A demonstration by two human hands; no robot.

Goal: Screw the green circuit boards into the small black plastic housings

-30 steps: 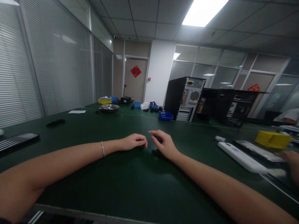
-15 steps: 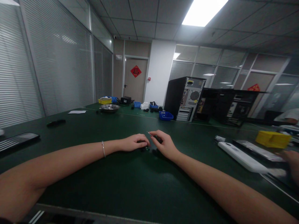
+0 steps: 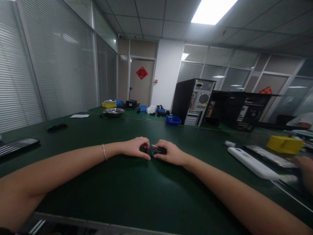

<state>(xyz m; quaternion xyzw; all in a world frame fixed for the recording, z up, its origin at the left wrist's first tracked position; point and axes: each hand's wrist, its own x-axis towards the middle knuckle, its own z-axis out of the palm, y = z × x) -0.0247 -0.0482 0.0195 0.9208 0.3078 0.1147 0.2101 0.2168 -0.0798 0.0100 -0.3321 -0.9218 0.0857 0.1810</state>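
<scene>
No lettering is legible; the red door sign [image 3: 142, 72] is too small to read.

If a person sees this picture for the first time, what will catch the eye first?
First, the left hand and the right hand, meeting at the middle of the green table around a small dark part. Behind them an open computer case stands; a yellow bin sits at the right.

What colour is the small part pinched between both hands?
Black, the small part between left hand and right hand; head view.
</scene>
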